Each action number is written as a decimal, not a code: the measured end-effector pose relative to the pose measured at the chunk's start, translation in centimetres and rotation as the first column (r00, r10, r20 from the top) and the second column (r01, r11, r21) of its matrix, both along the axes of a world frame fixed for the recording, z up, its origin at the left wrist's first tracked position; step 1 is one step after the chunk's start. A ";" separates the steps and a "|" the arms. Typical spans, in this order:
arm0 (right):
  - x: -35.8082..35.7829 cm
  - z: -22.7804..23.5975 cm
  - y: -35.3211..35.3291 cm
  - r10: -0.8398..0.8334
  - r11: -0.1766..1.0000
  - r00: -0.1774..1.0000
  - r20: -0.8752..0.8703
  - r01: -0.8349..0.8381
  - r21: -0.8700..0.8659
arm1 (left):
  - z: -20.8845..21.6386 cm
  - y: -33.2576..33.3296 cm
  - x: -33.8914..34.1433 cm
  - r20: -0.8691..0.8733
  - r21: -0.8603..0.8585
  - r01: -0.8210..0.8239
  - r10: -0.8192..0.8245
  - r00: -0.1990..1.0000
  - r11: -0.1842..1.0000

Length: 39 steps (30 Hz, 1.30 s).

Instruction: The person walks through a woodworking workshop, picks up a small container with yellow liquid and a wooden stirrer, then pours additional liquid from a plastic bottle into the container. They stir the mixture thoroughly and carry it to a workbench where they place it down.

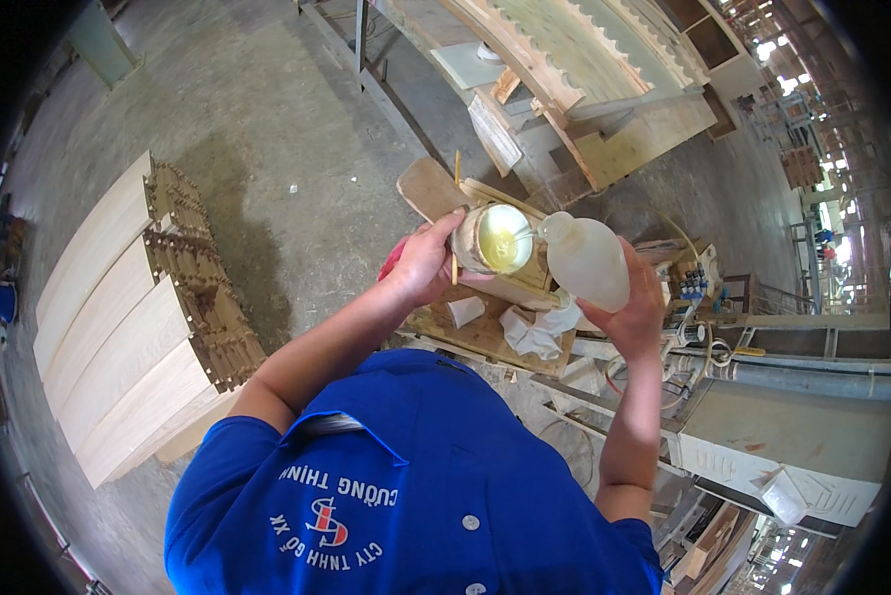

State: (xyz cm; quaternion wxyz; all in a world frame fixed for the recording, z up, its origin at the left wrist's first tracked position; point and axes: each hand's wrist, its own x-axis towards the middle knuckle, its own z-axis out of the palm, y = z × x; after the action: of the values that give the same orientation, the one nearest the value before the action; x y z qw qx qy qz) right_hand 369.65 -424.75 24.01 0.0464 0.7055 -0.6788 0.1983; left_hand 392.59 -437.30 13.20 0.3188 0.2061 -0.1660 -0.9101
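Note:
My left hand point(427, 260) is wrapped round a round cup point(469, 244) with a stained outer wall. Pale yellow liquid point(506, 248) lies in it. My right hand point(636, 309) grips a translucent white plastic bottle point(590, 266), tilted so that its neck points left at the cup's mouth. A thin clear stream seems to run from the bottle into the cup. Under them stands a wooden workbench point(435, 319) with a crumpled white cloth point(538, 329) and a small white piece point(466, 311), perhaps a cup. Something red point(394, 260) shows partly behind my left hand.
On the left a stack of curved pale wooden panels point(118, 327) stands on the concrete floor point(267, 109). Ahead is a metal-framed table with scalloped wooden parts point(534, 64). A grey machine point(782, 436) with a pipe point(812, 381) fills the right side.

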 end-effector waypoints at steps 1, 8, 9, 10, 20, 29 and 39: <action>0.2 -0.7 0.1 -0.016 1.000 0.999 0.051 0.016 -0.002 | 0.2 0.1 0.0 -0.002 0.012 -0.011 0.011 1.000 1.000; 1.6 -3.4 0.6 -0.075 0.997 0.936 0.343 0.061 0.052 | 1.1 0.3 0.1 0.034 0.004 -0.102 0.102 0.994 0.995; 1.8 -3.5 0.6 -0.068 0.997 0.940 0.334 0.054 0.050 | 1.1 0.3 0.1 0.034 0.008 -0.113 0.113 0.993 0.994; 1.9 -3.6 0.6 -0.061 0.998 0.944 0.324 0.048 0.049 | 1.1 0.3 0.1 0.033 0.012 -0.125 0.124 0.992 0.992; 2.8 -3.8 0.9 -0.053 0.996 0.990 0.132 0.042 0.083 | 1.5 0.9 -0.4 0.107 -0.153 -0.306 0.324 0.940 0.940; 3.6 -3.9 1.1 -0.051 0.995 0.999 0.019 0.049 0.091 | 0.7 1.4 -0.8 0.082 -0.290 -0.347 0.384 0.920 0.892; 4.0 -4.4 1.4 -0.060 0.986 0.995 0.079 0.047 0.161 | 0.2 1.2 -0.6 0.174 -0.320 -0.330 0.398 0.901 0.888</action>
State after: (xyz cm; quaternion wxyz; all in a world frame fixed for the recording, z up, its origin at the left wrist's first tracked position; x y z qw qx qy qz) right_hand 373.64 -423.39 19.56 -0.0332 0.6795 -0.7126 0.1714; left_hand 392.01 -436.15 13.41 0.4891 0.2923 -0.2886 -0.7694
